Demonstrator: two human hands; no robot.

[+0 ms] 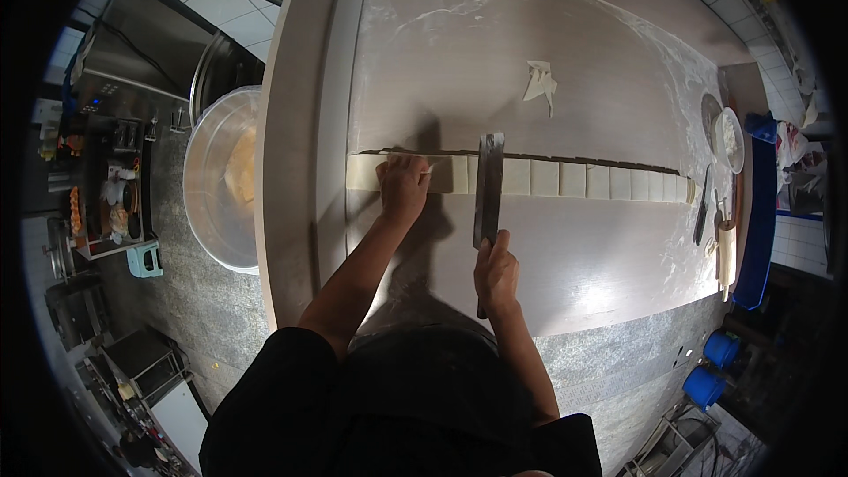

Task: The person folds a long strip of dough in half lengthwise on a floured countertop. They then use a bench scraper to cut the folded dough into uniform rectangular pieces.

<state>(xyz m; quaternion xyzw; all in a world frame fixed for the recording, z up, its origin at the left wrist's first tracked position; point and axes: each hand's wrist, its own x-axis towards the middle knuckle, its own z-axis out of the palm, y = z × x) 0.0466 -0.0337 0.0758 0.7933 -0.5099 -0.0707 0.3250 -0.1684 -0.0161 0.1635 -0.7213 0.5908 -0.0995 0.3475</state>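
Observation:
A long flat strip of dough [544, 177] runs across the floured work surface, with cuts dividing its middle and right part into squarish pieces. My left hand [405, 187] rests on the strip near its left end, fingers bent down onto the dough; whether it pinches any is hidden. In my right hand [497, 273] is the handle of a long-bladed knife [489, 192], its blade lying across the strip and pointing away from me. Beyond the strip lies a small heap of dough scraps [541, 85].
Raised wooden boards edge the table; the left one [291, 146] stands beside a large clear plastic tub [222, 179]. At the right are a bowl of flour [730, 139], a dark-handled tool [702, 205] and a wooden rolling pin [727, 255].

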